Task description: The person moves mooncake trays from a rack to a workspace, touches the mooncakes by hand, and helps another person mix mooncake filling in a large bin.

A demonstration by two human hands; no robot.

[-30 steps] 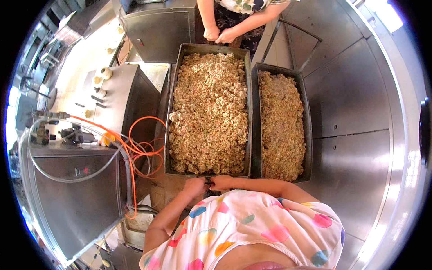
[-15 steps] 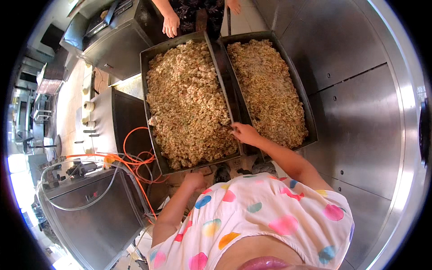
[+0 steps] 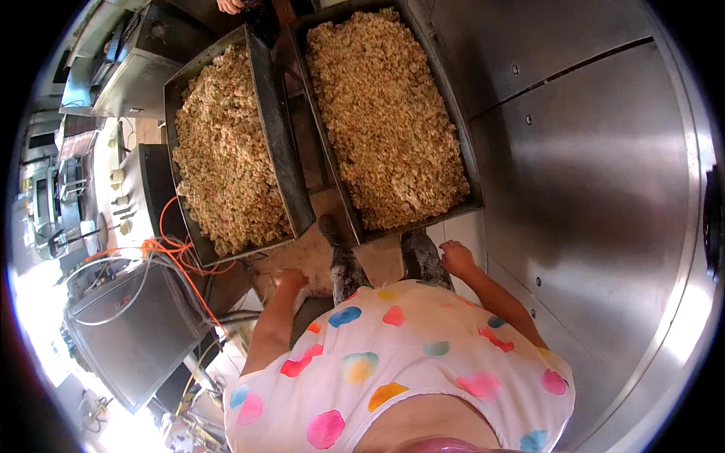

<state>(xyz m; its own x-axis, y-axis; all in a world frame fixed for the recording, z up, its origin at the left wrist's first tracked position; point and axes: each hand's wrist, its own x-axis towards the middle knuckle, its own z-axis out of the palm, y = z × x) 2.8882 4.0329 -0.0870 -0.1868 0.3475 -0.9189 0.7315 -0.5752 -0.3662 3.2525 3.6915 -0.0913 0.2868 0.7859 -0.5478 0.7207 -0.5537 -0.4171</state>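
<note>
Two large dark metal trays are heaped with a crumbly, light-brown, chunky mixture. The left tray (image 3: 283,136) shows the broad outside of its right wall; the right tray (image 3: 447,102) lies beside it with a gap between them. My left hand (image 3: 291,278) hangs low by the near end of the left tray, its fingers blurred; whether it touches anything does not show. Just past the near right corner of the right tray, my right hand (image 3: 458,259) hangs free beside my leg. Its fingers are loosely bent and slightly apart, with nothing seen in them.
Steel cabinet panels (image 3: 589,174) line the right side. At left are an orange hose (image 3: 181,260), a steel box-shaped unit (image 3: 140,317) and metal counters (image 3: 143,75). Another person's hand (image 3: 230,6) shows beyond the left tray. My shoes (image 3: 330,229) stand near the trays.
My right hand has let go of the left tray's rim and come back to the right. Both trays sit farther left in view, with a wider gap between them. The other person is mostly out of view.
</note>
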